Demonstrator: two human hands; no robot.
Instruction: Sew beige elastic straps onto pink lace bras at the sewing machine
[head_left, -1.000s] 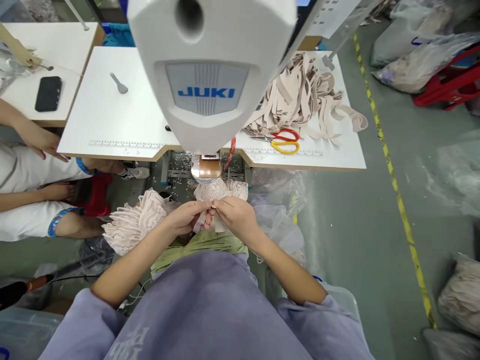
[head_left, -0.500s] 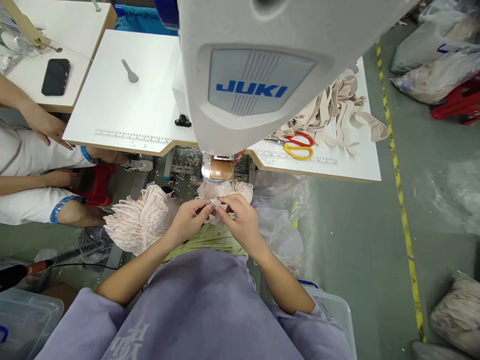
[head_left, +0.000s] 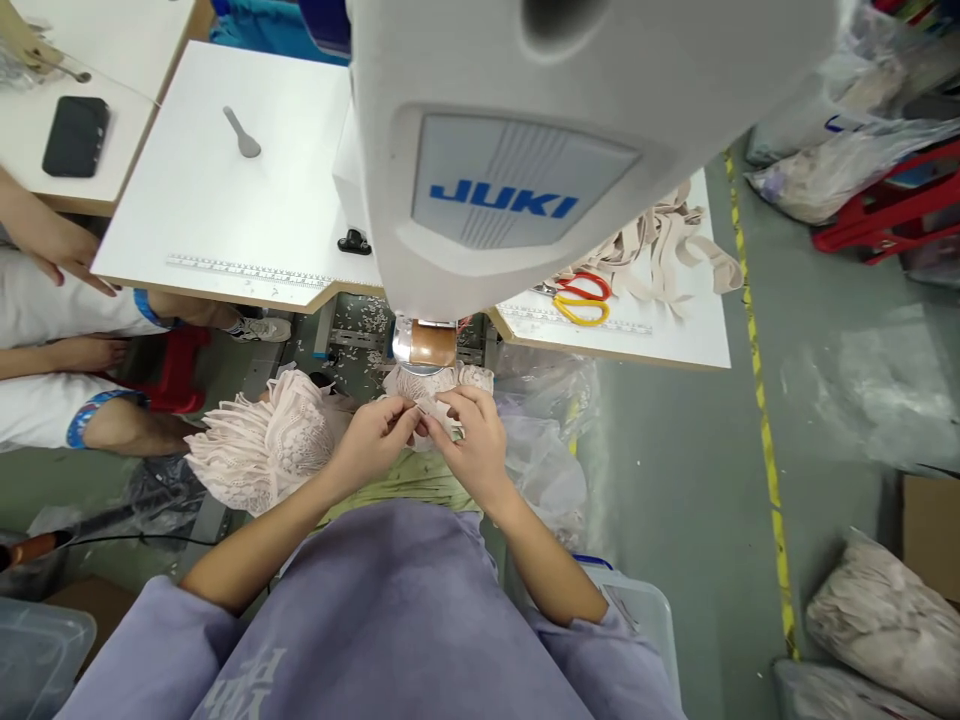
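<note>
My left hand (head_left: pixel 373 440) and my right hand (head_left: pixel 469 440) meet just below the white JUKI sewing machine (head_left: pixel 525 150), fingers pinched on a small pale pink lace piece (head_left: pixel 427 392) that lies under the machine's metal foot (head_left: pixel 424 345). A heap of the same pink lace pieces (head_left: pixel 259 450) rests by my left wrist. Both sleeves are lilac.
The white sewing table (head_left: pixel 225 220) carries a grey spoon-like tool (head_left: pixel 241 135), red and yellow scissors (head_left: pixel 581 298) and beige straps (head_left: pixel 660 245). Another person's hand (head_left: pixel 64 265) and legs are at the left. Plastic bags (head_left: pixel 877 160) lie on the floor at right.
The view has shifted closer to the machine head. Both hands have stayed pinched on the lace piece and moved it slightly up toward the foot.
</note>
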